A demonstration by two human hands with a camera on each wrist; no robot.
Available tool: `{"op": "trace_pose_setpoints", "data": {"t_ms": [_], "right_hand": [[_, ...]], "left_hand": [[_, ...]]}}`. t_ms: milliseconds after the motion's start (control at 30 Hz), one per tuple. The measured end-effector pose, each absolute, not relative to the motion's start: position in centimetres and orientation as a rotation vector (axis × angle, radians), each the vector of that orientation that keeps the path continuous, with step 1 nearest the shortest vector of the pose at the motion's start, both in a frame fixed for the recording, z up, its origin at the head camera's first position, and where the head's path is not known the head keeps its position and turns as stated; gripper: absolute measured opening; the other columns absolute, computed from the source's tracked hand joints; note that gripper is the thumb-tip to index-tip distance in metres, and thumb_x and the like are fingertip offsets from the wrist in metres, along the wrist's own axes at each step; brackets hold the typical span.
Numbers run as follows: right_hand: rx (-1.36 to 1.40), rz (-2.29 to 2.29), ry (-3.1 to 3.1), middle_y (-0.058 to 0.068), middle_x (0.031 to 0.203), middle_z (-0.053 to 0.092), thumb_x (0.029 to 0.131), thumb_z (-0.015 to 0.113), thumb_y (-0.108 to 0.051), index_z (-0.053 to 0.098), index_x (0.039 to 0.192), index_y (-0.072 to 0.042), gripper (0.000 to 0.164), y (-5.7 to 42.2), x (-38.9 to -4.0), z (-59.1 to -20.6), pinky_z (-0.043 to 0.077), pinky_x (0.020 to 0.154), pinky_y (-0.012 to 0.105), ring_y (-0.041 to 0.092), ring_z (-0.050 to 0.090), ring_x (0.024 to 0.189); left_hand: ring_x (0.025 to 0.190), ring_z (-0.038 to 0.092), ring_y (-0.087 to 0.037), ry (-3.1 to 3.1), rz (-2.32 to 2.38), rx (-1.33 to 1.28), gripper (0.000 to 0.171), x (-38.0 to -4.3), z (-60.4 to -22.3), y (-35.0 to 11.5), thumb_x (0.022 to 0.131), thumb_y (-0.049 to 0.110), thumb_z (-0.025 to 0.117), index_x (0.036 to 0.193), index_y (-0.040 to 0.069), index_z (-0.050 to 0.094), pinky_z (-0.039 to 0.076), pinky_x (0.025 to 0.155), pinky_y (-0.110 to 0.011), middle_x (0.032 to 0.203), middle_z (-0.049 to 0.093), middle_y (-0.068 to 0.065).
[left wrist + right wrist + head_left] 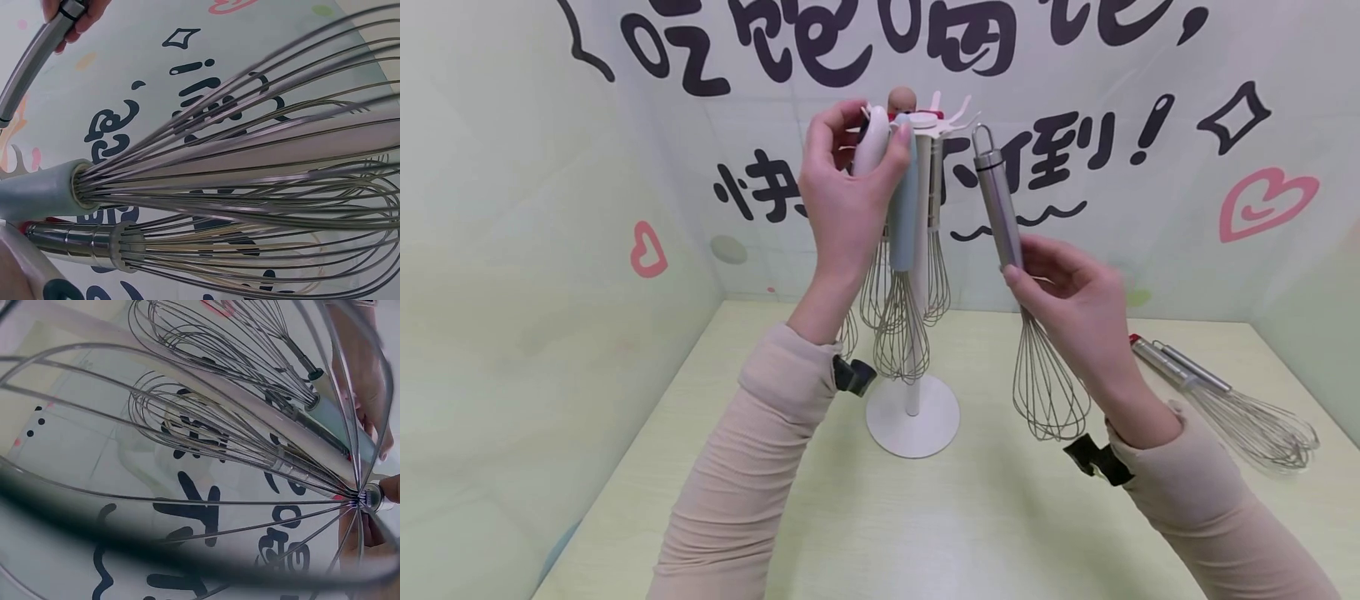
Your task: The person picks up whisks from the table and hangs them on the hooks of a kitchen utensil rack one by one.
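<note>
My right hand (1067, 292) pinches a steel-handled whisk (997, 200) low on its handle, just above the wires. Its hanging loop points up, close to the right-hand hooks of a white whisk stand (913, 437). Up at the stand's top, my left hand (850, 200) curls round a white handle (871, 142), thumb against the top of a blue-handled whisk (902, 217). Behind these hang more whisks, partly hidden by the left hand. From the left wrist, the blue handle (44, 189) and a steel-handled whisk (72, 240) show up close.
Two steel whisks (1232, 400) lie on the pale table (1000, 533) at the right. A brown rounded knob (902, 100) shows behind the stand's top. The wall (1150, 250) with black lettering stands close behind, and side panels border the table.
</note>
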State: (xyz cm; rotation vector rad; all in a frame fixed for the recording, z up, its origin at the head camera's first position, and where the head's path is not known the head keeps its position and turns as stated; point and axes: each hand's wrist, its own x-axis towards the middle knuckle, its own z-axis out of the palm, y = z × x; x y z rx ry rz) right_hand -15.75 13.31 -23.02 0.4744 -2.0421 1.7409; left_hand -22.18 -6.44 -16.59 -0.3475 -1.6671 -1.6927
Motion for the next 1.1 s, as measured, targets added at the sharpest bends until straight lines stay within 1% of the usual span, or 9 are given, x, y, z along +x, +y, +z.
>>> {"op": "trace_pose_setpoints", "data": {"t_ms": [433, 567, 867, 1100], "right_hand": [[0.528, 1.749, -2.023, -0.016, 0.094, 0.069, 0.086, 0.065, -0.001, 0.061, 0.119, 0.007, 0.034, 12.0, -15.6, -22.6, 0.055, 0.081, 0.014, 0.003, 0.067, 0.089], [0.545, 1.771, -2.002, -0.015, 0.094, 0.069, 0.086, 0.065, 0.001, 0.061, 0.119, 0.008, 0.034, 11.7, -15.6, -22.6, 0.055, 0.081, 0.014, 0.004, 0.066, 0.088], [0.544, 1.746, -2.029, -0.019, 0.093, 0.068, 0.086, 0.064, 0.000, 0.061, 0.120, 0.007, 0.034, 11.2, -15.9, -22.6, 0.055, 0.081, 0.014, 0.003, 0.066, 0.088], [0.534, 1.786, -2.029, -0.018, 0.093, 0.068, 0.087, 0.063, 0.001, 0.060, 0.121, 0.008, 0.035, 11.0, -16.3, -22.8, 0.055, 0.082, 0.014, 0.002, 0.065, 0.087]], "left_hand": [[0.087, 0.052, -0.007, -1.738, -1.666, -0.350, 0.049, -22.2, -16.4, -6.7, 0.077, 0.022, 0.075, 0.119, 0.004, 0.057, 0.049, 0.074, -0.019, 0.111, 0.059, -0.002], [0.087, 0.053, -0.007, -1.739, -1.651, -0.355, 0.048, -22.2, -16.4, -6.8, 0.077, 0.022, 0.075, 0.119, 0.004, 0.058, 0.049, 0.074, -0.019, 0.111, 0.060, -0.003], [0.084, 0.053, -0.008, -1.730, -1.623, -0.355, 0.047, -22.1, -16.4, -6.9, 0.077, 0.023, 0.075, 0.117, 0.004, 0.059, 0.049, 0.072, -0.018, 0.111, 0.062, -0.004], [0.083, 0.053, -0.008, -1.723, -1.620, -0.355, 0.047, -22.1, -16.4, -6.9, 0.077, 0.023, 0.075, 0.116, 0.004, 0.060, 0.049, 0.071, -0.018, 0.110, 0.062, -0.004]]}}
